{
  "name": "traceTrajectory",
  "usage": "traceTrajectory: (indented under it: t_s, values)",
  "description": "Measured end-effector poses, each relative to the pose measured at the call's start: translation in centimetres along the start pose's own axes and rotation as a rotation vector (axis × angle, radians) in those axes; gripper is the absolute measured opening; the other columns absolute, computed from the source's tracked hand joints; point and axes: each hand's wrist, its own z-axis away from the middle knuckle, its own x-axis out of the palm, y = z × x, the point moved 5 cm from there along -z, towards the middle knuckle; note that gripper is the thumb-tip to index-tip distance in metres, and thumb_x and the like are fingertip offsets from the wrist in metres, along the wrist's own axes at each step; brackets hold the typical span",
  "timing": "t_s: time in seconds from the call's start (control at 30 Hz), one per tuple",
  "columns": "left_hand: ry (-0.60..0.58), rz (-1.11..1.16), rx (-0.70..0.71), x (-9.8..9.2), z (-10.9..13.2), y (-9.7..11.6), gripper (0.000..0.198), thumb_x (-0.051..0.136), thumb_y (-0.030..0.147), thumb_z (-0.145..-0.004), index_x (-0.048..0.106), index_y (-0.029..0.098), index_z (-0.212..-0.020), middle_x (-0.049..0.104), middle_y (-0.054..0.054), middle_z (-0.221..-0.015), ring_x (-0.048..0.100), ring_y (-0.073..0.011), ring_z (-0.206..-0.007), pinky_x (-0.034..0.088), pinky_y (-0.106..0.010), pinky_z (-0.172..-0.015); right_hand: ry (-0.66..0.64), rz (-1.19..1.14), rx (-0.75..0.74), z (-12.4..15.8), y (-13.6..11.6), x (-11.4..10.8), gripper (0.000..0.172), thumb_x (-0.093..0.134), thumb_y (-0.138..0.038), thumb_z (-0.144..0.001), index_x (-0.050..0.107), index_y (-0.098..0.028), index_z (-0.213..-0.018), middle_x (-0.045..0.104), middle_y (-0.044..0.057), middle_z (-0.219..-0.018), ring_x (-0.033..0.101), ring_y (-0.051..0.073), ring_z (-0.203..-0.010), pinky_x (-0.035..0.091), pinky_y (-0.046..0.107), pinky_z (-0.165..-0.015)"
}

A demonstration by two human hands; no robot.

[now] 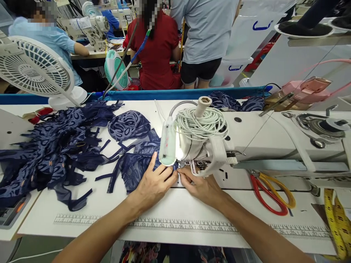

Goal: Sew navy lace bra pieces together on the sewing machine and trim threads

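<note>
Beyond the white tabletop [95,201], with its printed ruler along the near edge, other people work in a busy sewing room, 1 in a red top [157,47] with their back turned. At the white sewing machine [236,128], the left hand [156,182] lies palm down with fingers spread over the cloth, while the right hand [201,184] has its fingers bent and thumb and forefinger drawn together at the cloth's edge (whether they truly pinch it, I cannot tell).

To guide the piece well, I would keep the left palm light and flat so the sheer layer does not pucker, steer the edge with the right fingertips, and mind the needle area, since both sets of fingertips sit close to it.

The navy patterned mesh piece [137,168] lies partly under the left hand, its far end reaching the machine's foot beneath the pale green oblong lamp [168,144]. Swirling lighter lines cover its slightly see-through surface, and narrow dark strips trail leftward beside it, towards a heap of similar navy pieces [71,135].
</note>
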Motion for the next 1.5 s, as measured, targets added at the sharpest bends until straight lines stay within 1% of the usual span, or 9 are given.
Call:
traceTrajectory:
  t_s: [0.13,0.3,0.37,0.5,0.57,0.77,1.0,1.37,1.5]
  values:
    - [0.026,0.033,-0.021,-0.5,-0.3,0.0,0.023,0.045,0.013,-0.096,0.06,0.016,-0.113,0.067,-0.007,-0.108,0.06,-0.0206,-0.106,0.04,-0.052,-0.107,-0.035,0.087,-0.029,-0.5,-0.3,0.0,0.024,0.047,-0.013,-0.09,0.07,-0.021,-0.093,0.068,0.002,-0.073,0.056,0.013,-0.062,0.04,0.026,-0.061]
    - [0.042,0.051,-0.005,-0.4,-0.2,0.1,0.024,0.044,0.011,-0.095,0.06,0.015,-0.113,0.067,-0.007,-0.106,0.059,-0.022,-0.111,0.027,-0.058,-0.115,-0.06,0.2,-0.118,-0.7,-0.7,-0.8,0.032,0.041,-0.003,-0.087,0.069,-0.02,-0.089,0.066,0.002,-0.072,0.053,0.013,-0.058,0.035,0.027,-0.054]
    - [0.04,0.058,0.002,-0.3,-0.1,0.0,0.025,0.044,0.011,-0.095,0.061,0.016,-0.113,0.067,-0.007,-0.107,0.059,-0.0217,-0.111,0.028,-0.057,-0.115,-0.035,0.224,-0.107,-0.6,-0.4,-1.7,0.031,0.041,-0.004,-0.087,0.068,-0.019,-0.085,0.062,0.001,-0.065,0.05,0.013,-0.054,0.032,0.027,-0.052]
    - [0.044,0.069,0.015,-0.3,-0.2,-0.2,0.027,0.044,0.008,-0.095,0.06,0.016,-0.114,0.067,-0.007,-0.108,0.059,-0.0213,-0.112,0.037,-0.053,-0.11,-0.028,0.257,0.046,-0.1,1.6,-2.7,0.025,0.044,-0.015,-0.087,0.063,-0.018,-0.071,0.056,0.003,-0.06,0.049,0.014,-0.054,0.03,0.027,-0.051]
    - [0.047,0.071,0.012,-0.4,-0.4,-0.4,0.028,0.042,0.007,-0.095,0.06,0.015,-0.114,0.067,-0.007,-0.108,0.06,-0.0213,-0.11,0.04,-0.052,-0.108,-0.031,0.239,0.071,0.3,2.3,-2.3,0.024,0.045,-0.017,-0.087,0.062,-0.017,-0.071,0.057,0.003,-0.062,0.05,0.014,-0.054,0.03,0.026,-0.05]
    - [0.066,0.077,-0.006,-0.1,-1.2,-1.0,0.028,0.043,0.006,-0.093,0.059,0.014,-0.114,0.067,-0.009,-0.106,0.063,-0.0208,-0.102,0.043,-0.056,-0.104,0.066,0.177,0.121,1.5,3.3,-1.0,0.021,0.05,-0.017,-0.087,0.064,-0.017,-0.072,0.056,0.002,-0.06,0.051,0.014,-0.054,0.034,0.024,-0.05]
    - [0.069,0.032,-0.043,0.1,-1.5,-1.2,0.029,0.04,0.003,-0.092,0.063,0.016,-0.107,0.067,-0.006,-0.09,0.062,-0.0187,-0.085,0.039,-0.063,-0.104,0.128,0.148,0.097,1.1,2.7,-1.6,0.024,0.049,-0.015,-0.087,0.058,-0.018,-0.064,0.053,0.001,-0.058,0.044,0.012,-0.05,0.029,0.023,-0.046]
    - [0.11,0.036,-0.032,-0.3,-1.6,-0.9,0.032,0.039,-0.003,-0.087,0.064,0.015,-0.094,0.063,-0.003,-0.076,0.056,-0.0159,-0.072,0.042,-0.063,-0.099,0.144,0.143,0.076,1.4,2.7,-1.6,0.028,0.05,-0.013,-0.085,0.053,-0.018,-0.058,0.052,0.001,-0.055,0.045,0.012,-0.05,0.028,0.025,-0.047]
    - [0.098,0.025,-0.035,-0.3,-1.5,-0.8,0.032,0.039,-0.004,-0.085,0.063,0.015,-0.094,0.058,0.0,-0.068,0.054,-0.0154,-0.067,0.042,-0.064,-0.098,0.126,0.128,0.061,1.7,2.7,-1.5,0.022,0.051,-0.013,-0.085,0.061,-0.017,-0.067,0.056,0.002,-0.06,0.049,0.014,-0.055,0.032,0.026,-0.051]
